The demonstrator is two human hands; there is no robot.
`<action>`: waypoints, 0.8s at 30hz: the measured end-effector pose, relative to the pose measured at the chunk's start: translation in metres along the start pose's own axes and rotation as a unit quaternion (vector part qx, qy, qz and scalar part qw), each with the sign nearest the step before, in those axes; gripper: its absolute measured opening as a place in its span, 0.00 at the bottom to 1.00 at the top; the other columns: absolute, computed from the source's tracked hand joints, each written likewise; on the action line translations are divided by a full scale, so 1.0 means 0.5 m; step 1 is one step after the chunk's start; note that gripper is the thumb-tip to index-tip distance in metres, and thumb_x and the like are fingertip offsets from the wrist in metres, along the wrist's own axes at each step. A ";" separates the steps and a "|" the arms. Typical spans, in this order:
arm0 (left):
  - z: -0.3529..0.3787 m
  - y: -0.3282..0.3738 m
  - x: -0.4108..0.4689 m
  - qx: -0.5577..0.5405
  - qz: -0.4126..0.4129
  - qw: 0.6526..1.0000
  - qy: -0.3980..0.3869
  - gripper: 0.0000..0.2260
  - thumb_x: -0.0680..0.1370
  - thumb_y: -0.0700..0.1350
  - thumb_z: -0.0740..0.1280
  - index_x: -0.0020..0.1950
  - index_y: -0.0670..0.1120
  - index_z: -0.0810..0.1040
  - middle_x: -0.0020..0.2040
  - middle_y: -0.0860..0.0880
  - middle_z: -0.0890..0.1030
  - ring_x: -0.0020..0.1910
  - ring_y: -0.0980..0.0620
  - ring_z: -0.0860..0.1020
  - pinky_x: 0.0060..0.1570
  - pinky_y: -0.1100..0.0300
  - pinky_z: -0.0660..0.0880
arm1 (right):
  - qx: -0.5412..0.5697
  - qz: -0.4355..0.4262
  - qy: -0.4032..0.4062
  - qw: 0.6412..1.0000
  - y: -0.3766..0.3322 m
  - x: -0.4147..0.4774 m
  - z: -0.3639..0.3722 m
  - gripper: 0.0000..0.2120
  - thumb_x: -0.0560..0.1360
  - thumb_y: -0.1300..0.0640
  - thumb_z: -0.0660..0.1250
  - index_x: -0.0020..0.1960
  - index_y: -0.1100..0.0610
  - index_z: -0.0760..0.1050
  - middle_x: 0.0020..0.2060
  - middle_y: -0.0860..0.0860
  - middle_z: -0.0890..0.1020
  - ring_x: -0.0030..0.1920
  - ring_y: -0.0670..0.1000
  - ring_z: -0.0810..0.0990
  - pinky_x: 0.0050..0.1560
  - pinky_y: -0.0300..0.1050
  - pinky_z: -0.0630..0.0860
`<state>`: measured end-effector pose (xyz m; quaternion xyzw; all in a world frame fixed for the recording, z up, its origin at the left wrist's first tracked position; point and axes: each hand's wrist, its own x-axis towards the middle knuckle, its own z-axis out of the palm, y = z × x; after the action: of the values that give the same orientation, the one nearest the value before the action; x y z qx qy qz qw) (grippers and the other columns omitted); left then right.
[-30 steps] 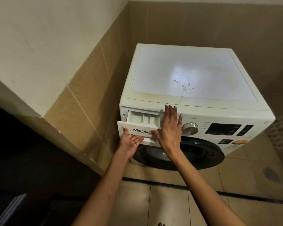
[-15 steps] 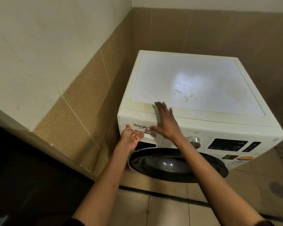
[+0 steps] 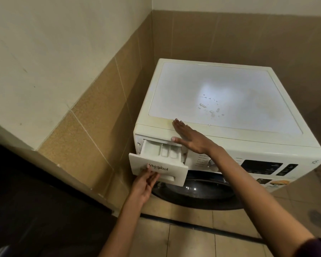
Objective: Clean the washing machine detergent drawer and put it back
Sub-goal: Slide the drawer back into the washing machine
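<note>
A white front-loading washing machine stands in a tiled corner. Its white detergent drawer sticks partly out of the slot at the front's upper left, showing three compartments. My left hand grips the drawer's front panel from below, fingers hooked in the handle recess under the brand lettering. My right hand lies flat with fingers apart on the machine's top front edge, just right of the drawer slot, holding nothing.
A tan-tiled wall runs close along the machine's left side. The dark round door sits below the drawer. A dial and dark display panel are to the right. Water drops lie on the lid. Tiled floor is in front.
Half a second ago the drawer was pushed fully in; now it is slid out again in my left hand. My right hand has shifted from the drawer front onto the machine's top edge.
</note>
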<state>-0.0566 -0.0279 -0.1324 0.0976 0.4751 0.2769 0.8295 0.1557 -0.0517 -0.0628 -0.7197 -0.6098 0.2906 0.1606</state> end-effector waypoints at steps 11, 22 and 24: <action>-0.022 -0.012 -0.008 -0.021 0.017 1.000 -0.005 0.07 0.77 0.36 0.62 0.54 0.40 0.73 0.49 0.39 0.79 0.48 0.45 0.78 0.31 0.57 0.81 | 0.066 0.010 0.178 0.982 0.025 0.035 0.023 0.19 0.82 0.59 0.51 0.72 0.59 0.64 0.72 0.52 0.66 0.74 0.49 0.60 0.67 0.32 0.54; 0.112 0.051 0.086 0.015 0.031 0.999 0.022 0.17 0.77 0.38 0.64 0.64 0.35 0.70 0.63 0.36 0.74 0.65 0.40 0.72 0.62 0.51 0.72 | 0.082 0.003 0.200 0.976 0.026 0.035 0.017 0.19 0.82 0.59 0.51 0.72 0.58 0.64 0.72 0.51 0.66 0.73 0.48 0.61 0.65 0.28 0.53; 0.120 0.054 0.094 0.012 0.030 0.999 0.028 0.19 0.77 0.38 0.64 0.66 0.35 0.69 0.66 0.36 0.72 0.66 0.40 0.71 0.65 0.51 0.70 | 0.081 -0.001 0.200 0.976 0.029 0.035 0.018 0.19 0.82 0.59 0.51 0.72 0.58 0.64 0.72 0.51 0.65 0.73 0.48 0.60 0.66 0.29 0.53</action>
<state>0.0028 0.0266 -0.1236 0.1137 0.4984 0.2981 0.8061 0.1630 -0.0390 -0.0820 -0.7474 -0.5401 0.1887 0.3376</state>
